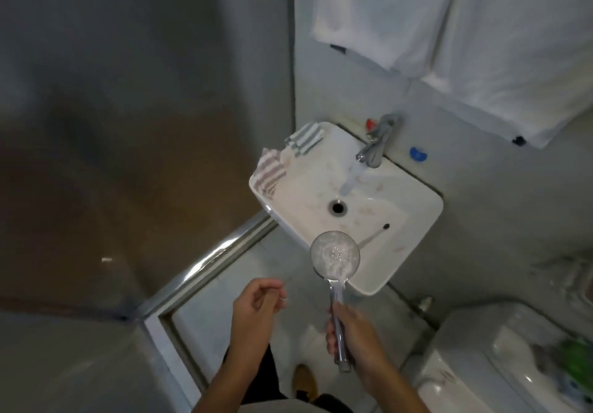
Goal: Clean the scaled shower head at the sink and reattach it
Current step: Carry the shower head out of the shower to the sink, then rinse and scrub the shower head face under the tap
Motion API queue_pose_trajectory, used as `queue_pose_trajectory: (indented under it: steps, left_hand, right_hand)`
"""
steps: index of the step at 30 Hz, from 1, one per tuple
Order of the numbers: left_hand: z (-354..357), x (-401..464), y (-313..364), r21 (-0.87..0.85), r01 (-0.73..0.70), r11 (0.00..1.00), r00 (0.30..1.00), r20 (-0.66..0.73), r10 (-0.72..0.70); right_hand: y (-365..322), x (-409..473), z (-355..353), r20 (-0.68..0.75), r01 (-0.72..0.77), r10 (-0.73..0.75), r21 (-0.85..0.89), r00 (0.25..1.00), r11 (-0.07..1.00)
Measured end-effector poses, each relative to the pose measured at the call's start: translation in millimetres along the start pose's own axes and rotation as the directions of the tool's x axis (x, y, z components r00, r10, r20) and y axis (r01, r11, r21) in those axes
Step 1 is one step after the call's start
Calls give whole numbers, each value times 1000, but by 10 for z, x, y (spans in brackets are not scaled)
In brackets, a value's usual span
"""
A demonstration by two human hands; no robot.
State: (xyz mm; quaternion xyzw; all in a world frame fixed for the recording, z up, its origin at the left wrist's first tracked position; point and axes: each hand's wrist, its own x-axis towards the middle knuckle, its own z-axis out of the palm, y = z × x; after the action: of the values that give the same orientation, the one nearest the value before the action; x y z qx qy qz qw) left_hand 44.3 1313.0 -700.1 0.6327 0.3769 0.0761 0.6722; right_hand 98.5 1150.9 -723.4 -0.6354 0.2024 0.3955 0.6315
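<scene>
Grey bathroom with a frosted glass screen. The right hand (349, 332) grips the chrome shower head (335, 256) by its handle, round face up over the square white sink's (417, 217) near rim; the left hand (256, 303) is loosely curled, empty. Beyond, the tap (373, 146) runs.

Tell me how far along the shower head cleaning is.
Done: the shower head is off its hose, and the tap runs into the sink. In hand: the right hand grips its handle, face up at the sink's near edge; the left hand holds nothing visible. Left: scrubbing with the brush lying in the sink, rinsing, reattaching.
</scene>
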Motion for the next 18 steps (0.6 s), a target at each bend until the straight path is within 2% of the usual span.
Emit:
queue_pose_trajectory:
  steps: [6,12,18]
  left_hand:
    - [707,1168,526,69,-11,998,963,270,-8]
    - [1443,2264,1363,259,-269,927,833,546,89]
    - [2100,2856,1733,373,-419,827,715,697,48]
  right_hand:
    - [-450,675,54,-181,12,16,150,983,989]
    - [-1073,1361,351,-331,6,100,305,938,952]
    - [-1518,1815,610,-411,39,170,453,896,891]
